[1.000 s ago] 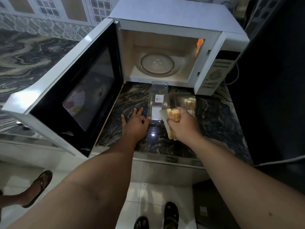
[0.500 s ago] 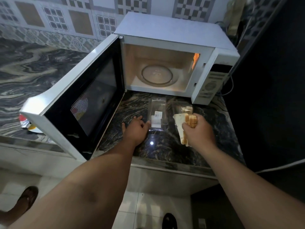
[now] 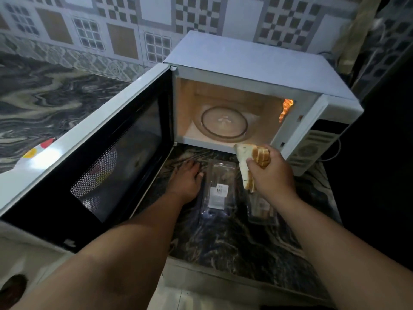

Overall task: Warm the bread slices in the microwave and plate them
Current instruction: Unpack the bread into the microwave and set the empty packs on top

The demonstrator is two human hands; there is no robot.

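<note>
While the microwave (image 3: 245, 70) door (image 3: 116, 157) stood wide open, we held the bread slices (image 3: 252, 162) clamped in our right hand (image 3: 272, 173), just in front of the lit cavity; left hand (image 3: 185, 180) lay flat on the counter (image 3: 234, 240), fingers together, beside a clear plastic container (image 3: 218, 189).

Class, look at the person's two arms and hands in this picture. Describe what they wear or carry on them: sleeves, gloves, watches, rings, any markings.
Both forearms are bare up to the picture's edge, with no sleeve in sight. The left hand and the right hand wear no gloves. No watch, bracelet or band shows at either wrist, and no ring can be made out, though the light is dim. No markings are visible.
</note>
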